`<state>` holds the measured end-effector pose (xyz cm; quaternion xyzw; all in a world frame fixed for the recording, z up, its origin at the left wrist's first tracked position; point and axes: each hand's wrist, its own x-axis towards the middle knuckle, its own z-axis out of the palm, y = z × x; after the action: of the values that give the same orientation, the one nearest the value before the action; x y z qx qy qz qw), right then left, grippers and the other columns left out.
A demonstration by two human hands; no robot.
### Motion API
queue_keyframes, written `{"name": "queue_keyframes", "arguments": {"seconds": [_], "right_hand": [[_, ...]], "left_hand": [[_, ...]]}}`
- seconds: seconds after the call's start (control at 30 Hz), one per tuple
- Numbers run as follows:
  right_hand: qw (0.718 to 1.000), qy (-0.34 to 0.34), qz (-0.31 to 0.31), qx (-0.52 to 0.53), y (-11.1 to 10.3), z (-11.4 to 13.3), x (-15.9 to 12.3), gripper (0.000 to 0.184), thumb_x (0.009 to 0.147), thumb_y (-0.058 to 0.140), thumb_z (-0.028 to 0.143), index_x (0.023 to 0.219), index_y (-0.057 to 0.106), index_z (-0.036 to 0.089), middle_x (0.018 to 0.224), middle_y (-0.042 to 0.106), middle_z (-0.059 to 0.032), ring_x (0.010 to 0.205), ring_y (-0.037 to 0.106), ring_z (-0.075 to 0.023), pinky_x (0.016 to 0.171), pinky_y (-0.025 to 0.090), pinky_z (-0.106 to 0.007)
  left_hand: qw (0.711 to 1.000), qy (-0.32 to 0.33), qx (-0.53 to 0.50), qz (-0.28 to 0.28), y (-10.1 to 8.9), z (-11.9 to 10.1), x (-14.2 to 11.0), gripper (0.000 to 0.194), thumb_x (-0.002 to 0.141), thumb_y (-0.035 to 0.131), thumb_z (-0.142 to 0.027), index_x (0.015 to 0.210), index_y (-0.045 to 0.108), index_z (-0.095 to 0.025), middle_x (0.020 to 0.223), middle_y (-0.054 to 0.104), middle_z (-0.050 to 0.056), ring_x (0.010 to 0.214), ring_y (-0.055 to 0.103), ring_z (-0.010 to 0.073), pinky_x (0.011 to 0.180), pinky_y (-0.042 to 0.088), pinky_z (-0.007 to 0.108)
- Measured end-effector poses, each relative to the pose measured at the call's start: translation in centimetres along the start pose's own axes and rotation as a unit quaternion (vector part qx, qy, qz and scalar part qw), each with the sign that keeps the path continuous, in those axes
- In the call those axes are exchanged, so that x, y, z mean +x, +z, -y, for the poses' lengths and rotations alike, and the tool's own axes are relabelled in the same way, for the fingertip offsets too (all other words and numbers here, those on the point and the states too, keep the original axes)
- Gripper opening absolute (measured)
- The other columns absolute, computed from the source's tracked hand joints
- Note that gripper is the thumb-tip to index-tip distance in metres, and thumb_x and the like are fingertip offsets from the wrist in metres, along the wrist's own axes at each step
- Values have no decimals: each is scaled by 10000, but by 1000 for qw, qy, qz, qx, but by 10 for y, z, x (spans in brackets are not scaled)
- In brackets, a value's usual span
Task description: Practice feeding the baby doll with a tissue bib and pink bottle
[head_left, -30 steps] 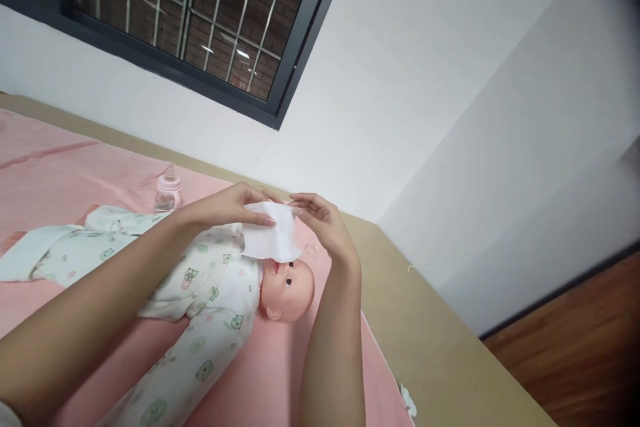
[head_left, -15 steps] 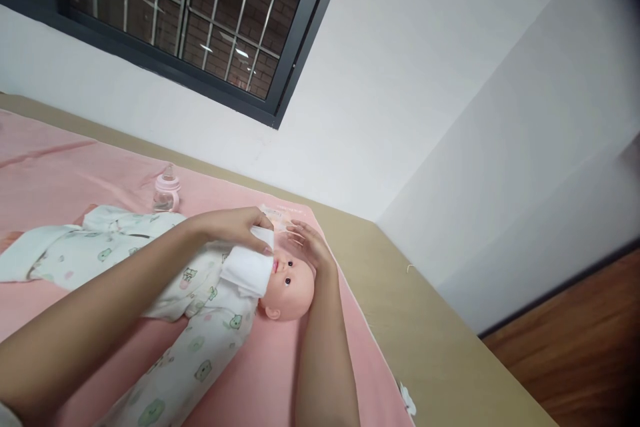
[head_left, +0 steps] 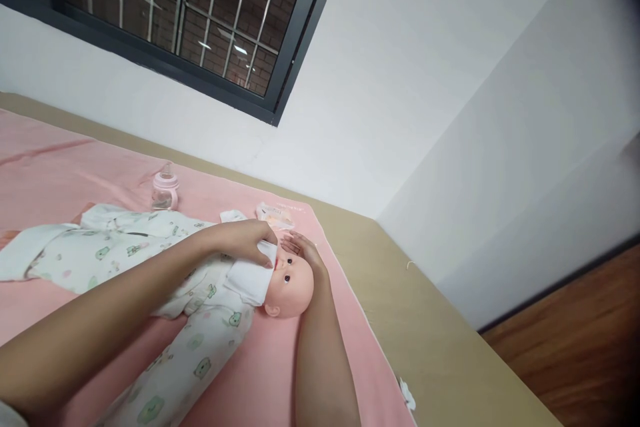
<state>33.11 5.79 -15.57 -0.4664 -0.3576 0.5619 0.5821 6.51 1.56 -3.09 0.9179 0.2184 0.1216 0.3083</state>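
- Left hand (head_left: 247, 240) pinches white cloth (head_left: 250, 279) by the doll's (head_left: 211, 289) chin, pinning it there
- Right hand (head_left: 305, 250), fingers loosely spread, curves beside the head (head_left: 296, 292), perhaps steadying

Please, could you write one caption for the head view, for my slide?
Doll on a pink sheet: left hand holds a cloth near its face, right hand beside its head.

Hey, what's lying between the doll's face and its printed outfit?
In the head view, a white cloth lies between the doll's face and its printed outfit, with your left hand on it.
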Motion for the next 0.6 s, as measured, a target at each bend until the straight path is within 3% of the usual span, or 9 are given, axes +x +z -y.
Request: {"name": "queue_keyframes", "arguments": {"seconds": [0.4,0.6], "right_hand": [[1000,-4,-5,13,-1,-2,2,253,687,735,178,918,633,172,847,738,-57,820,718,-184,896,545,-324],[1000,-3,-12,18,0,-1,-1,249,680,730,170,911,638,173,836,738,-49,811,715,-179,883,554,-316]], "left_hand": [[997,6,66,-39,1,-1,-1,171,723,592,-249,605,487,-183,615,527,-28,590,484,159,522,246,273],[997,20,67,-28,0,0,-2,139,734,562,-200,630,471,-185,634,531,-21,602,494,163,528,264,265]]}}
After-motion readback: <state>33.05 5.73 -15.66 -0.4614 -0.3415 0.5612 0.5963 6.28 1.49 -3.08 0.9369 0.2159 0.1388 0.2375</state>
